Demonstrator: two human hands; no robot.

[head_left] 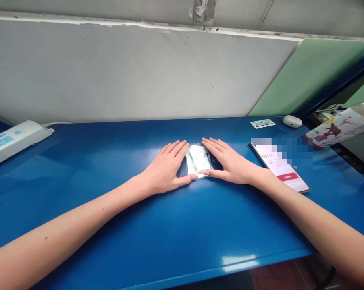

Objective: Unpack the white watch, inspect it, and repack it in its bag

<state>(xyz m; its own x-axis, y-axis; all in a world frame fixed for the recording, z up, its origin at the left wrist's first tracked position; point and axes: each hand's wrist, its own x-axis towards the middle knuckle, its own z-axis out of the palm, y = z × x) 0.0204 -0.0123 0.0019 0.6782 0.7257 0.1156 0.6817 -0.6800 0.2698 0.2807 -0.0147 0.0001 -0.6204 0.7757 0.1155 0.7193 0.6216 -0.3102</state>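
My left hand (167, 166) is spread at 9 o'clock of a small white packet (199, 159) on the blue table (157, 241), my right hand (228, 162) likewise at 3; I can't quite make out what's inside. Farther toward 3 o'clock lies a phone (280, 168).

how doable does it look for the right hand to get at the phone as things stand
Probably yes: the right hand is at the white packet, the phone lies to its right, and no object shows between them; only the forearm overlaps the phone's near edge in view.
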